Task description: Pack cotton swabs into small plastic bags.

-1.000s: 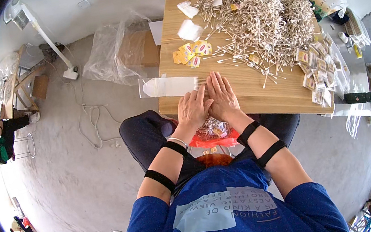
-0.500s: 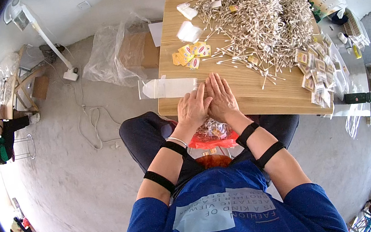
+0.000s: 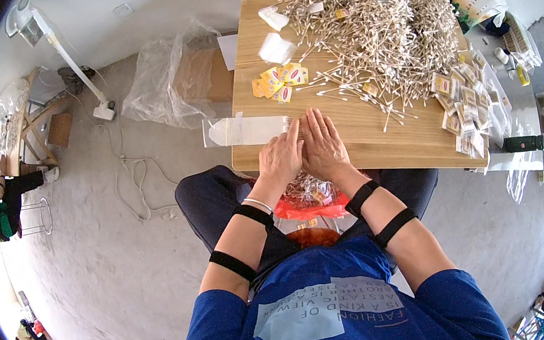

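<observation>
My hands are side by side at the near edge of the wooden table. A flat, clear-and-white plastic sleeve (image 3: 248, 129) lies to their left, sticking out past the table's left edge. At its right end a small row of cotton swabs (image 3: 289, 123) shows, partly covered by my fingers. My left hand (image 3: 280, 159) is closed on these swabs, index finger stretched along them and the other fingertips hidden. My right hand (image 3: 323, 147) lies flat beside it, fingers straight, its thumb side close against the left hand. Anything under its palm is hidden.
A large heap of loose cotton swabs (image 3: 377, 21) covers the table's far right. Yellow cards (image 3: 281, 81) and white plastic pieces (image 3: 277, 48) lie far left of it; filled packs (image 3: 465, 107) are piled at the right corner. A red bag (image 3: 312, 199) sits between my knees.
Both hands have shifted very slightly, the left one a little to the left. The fingers of my right hand remain straight, and the sleeve stays nearly in place.
</observation>
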